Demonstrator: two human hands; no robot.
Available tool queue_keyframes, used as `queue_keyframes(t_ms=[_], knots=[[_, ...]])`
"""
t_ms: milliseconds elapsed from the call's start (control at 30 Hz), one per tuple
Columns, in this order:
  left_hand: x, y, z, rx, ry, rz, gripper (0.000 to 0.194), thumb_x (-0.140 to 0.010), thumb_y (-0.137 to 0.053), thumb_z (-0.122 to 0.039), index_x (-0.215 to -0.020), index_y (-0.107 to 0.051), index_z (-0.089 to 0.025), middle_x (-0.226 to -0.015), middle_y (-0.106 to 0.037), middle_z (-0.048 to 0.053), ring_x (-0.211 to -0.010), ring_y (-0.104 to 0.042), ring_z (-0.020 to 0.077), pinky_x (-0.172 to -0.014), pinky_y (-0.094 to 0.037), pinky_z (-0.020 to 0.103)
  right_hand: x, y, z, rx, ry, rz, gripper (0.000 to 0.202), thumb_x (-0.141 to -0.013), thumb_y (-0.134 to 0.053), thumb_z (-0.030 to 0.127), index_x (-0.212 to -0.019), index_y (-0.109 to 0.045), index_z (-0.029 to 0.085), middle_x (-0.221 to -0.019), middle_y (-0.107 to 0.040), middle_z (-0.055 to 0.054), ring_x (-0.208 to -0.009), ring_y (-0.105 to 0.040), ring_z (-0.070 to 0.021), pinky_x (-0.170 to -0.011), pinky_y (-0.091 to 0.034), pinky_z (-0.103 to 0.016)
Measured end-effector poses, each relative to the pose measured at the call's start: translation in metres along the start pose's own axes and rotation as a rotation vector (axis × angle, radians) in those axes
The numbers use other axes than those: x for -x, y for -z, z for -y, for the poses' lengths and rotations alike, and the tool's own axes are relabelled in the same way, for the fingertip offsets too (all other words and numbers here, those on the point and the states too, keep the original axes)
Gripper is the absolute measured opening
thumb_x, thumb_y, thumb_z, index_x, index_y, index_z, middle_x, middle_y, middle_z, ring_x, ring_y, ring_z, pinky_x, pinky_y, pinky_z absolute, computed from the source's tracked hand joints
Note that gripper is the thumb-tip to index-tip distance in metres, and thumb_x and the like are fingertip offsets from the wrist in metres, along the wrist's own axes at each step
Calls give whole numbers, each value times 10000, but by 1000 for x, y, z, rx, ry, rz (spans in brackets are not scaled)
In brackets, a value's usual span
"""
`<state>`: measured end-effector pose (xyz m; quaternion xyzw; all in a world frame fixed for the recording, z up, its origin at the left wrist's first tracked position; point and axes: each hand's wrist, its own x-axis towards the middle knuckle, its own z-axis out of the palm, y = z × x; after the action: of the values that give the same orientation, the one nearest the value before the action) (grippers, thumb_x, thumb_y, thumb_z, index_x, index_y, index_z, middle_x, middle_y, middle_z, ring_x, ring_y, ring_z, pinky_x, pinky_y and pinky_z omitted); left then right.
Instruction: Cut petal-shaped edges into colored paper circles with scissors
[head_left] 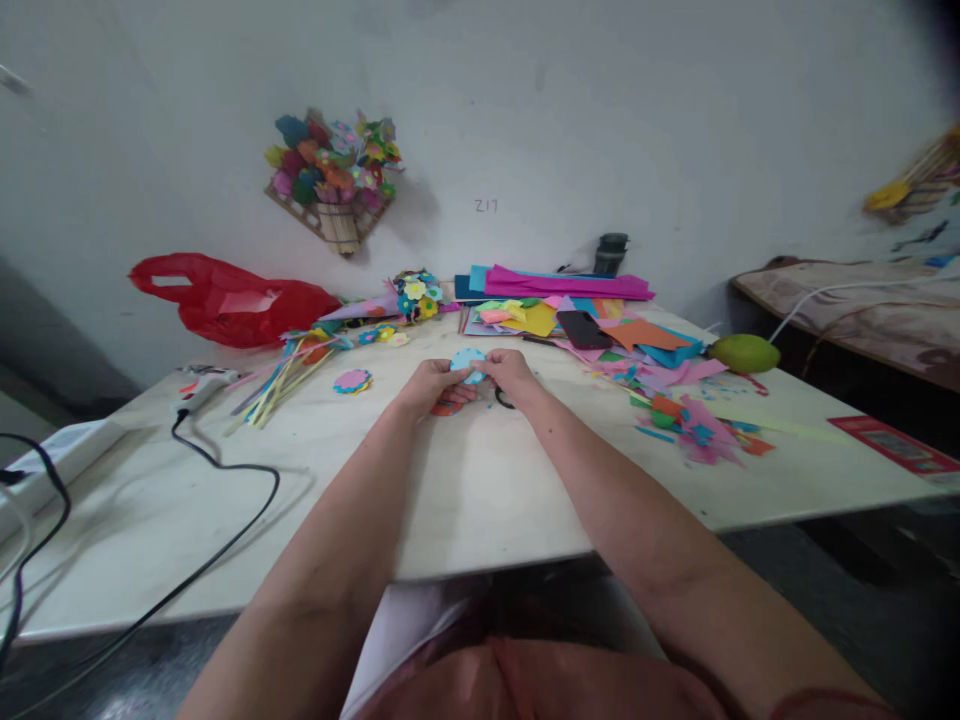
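A light blue scalloped paper disc (468, 364) is held up over the middle of the table by both hands. My left hand (435, 387) pinches its left edge, with some fingers beneath it. On the right side, the fingers of my right hand (505, 372) close on the same disc. An orange paper piece (445, 408) lies partly hidden under my left hand. Beside my right hand, a black curved handle (503, 399) shows on the table. To the left rests a stack of scalloped paper shapes, pink on top (352, 381).
Coloured paper scraps (705, 430) and a dark phone (583, 329) lie at the right, near a green fruit (745, 353). Paper flowers (418, 295), thin strips (279, 385) and a red bag (232, 305) are at the back left. A glue gun (204, 388) with a black cord lies left.
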<state>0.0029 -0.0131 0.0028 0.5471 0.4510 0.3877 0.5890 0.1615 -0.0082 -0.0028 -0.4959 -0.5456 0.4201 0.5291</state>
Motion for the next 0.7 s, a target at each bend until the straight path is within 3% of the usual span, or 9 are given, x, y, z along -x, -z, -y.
queue_keyframes(t_ms=[500, 700], knots=[[-3, 7, 3, -126, 17, 57, 337, -744, -835, -407, -786, -682, -110, -710, -745, 115, -539, -693, 147, -465, -503, 176, -3, 6, -1, -71, -41, 73, 272, -666, -800, 336, -583, -601, 169, -508, -534, 31, -495, -458, -103, -441, -347, -222], [-11, 12, 11, -197, -25, 98, 408, -684, -849, -486, -807, -690, -132, -715, -745, 107, -570, -704, 164, -456, -489, 183, -6, 8, -4, -61, -59, 100, 299, -611, -833, 322, -561, -576, 177, -491, -517, 50, -491, -448, -104, -464, -345, -237]])
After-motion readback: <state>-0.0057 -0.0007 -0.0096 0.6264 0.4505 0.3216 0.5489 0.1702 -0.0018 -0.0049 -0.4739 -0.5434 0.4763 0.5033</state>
